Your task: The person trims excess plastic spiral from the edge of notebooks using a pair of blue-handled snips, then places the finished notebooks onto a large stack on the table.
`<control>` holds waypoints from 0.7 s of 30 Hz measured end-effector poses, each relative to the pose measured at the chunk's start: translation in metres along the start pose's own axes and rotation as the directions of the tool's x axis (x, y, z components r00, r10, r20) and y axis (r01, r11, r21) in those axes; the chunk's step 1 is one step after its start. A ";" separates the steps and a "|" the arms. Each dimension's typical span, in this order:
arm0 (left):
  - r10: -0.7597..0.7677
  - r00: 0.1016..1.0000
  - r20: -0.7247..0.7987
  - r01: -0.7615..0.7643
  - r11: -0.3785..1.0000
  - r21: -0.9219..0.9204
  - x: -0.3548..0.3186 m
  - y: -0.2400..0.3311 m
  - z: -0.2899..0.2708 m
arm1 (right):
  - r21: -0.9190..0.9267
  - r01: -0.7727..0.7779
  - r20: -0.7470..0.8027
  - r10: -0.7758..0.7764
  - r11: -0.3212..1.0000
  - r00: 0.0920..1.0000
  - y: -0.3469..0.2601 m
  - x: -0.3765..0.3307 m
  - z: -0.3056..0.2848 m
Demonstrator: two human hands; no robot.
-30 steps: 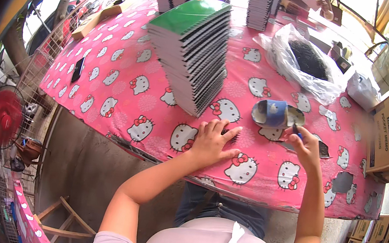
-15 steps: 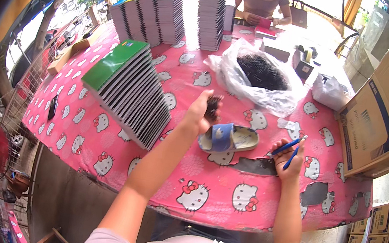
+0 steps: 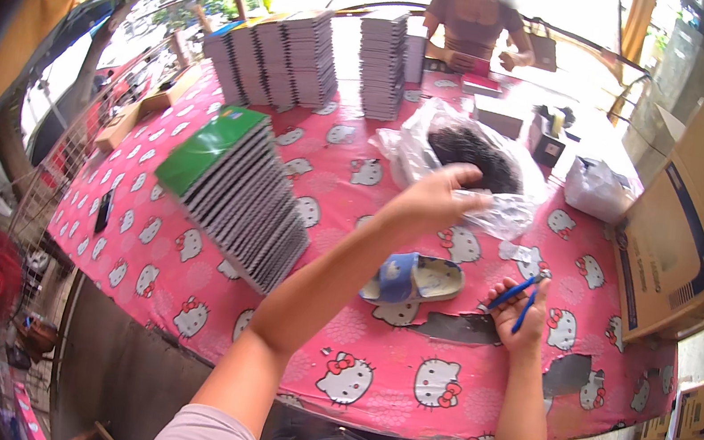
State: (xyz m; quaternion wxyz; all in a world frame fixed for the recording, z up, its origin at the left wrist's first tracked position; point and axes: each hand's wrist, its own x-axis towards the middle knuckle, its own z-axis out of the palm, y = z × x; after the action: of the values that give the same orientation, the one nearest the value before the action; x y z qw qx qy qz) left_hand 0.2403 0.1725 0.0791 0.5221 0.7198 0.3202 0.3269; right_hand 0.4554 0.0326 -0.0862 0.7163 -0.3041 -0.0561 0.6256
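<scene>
My left hand (image 3: 438, 198) reaches over the near edge of a clear plastic bag (image 3: 423, 131). Its thumb and fingers are apart, a little blurred, with nothing visible between them. Inside the bag lies a heap of thin black pieces (image 3: 470, 151) that look like binding coils. Blue-handled pliers (image 3: 523, 305) rest in my right hand (image 3: 524, 325), whose fingers curl round the grips, jaws pointing up and away. Between my hands sits a blue slide sandal (image 3: 412, 279) on the pink table cover. Left of my forearm leans a stack of spiral-bound notebooks (image 3: 250, 206) with a green cover on top.
More notebook stacks (image 3: 289, 58) stand at the far left of the table. An open cardboard box (image 3: 682, 239) stands at the right edge, near a small plastic bag (image 3: 597, 190). Across the table sits another person (image 3: 473, 30) beside a red item (image 3: 482, 85).
My left hand has moved away and to the right, from beside the sandal to over the bag. The dark bunch it held no longer shows in it. My right hand stays with the pliers.
</scene>
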 end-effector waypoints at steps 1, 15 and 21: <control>-0.101 0.977 0.187 0.106 0.994 -0.017 -0.032 0.022 -0.012 | -0.005 0.021 0.003 -0.021 1.000 1.000 -0.002 -0.002 0.000; 0.002 0.999 -0.037 0.035 0.208 0.977 -0.126 0.103 -0.229 | -0.718 0.526 0.625 0.090 0.456 0.775 0.126 -0.084 0.246; -0.008 1.000 0.003 0.001 0.417 0.909 -0.115 0.069 -0.238 | -0.400 0.910 0.915 -0.101 -0.110 0.390 0.157 -0.078 0.302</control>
State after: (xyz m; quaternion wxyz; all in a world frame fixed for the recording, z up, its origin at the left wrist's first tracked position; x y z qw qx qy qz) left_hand -0.0100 0.1916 0.1871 0.0525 0.8880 0.4462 0.0984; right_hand 0.1645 0.0754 0.1023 0.4849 -0.3722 -0.7831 0.1148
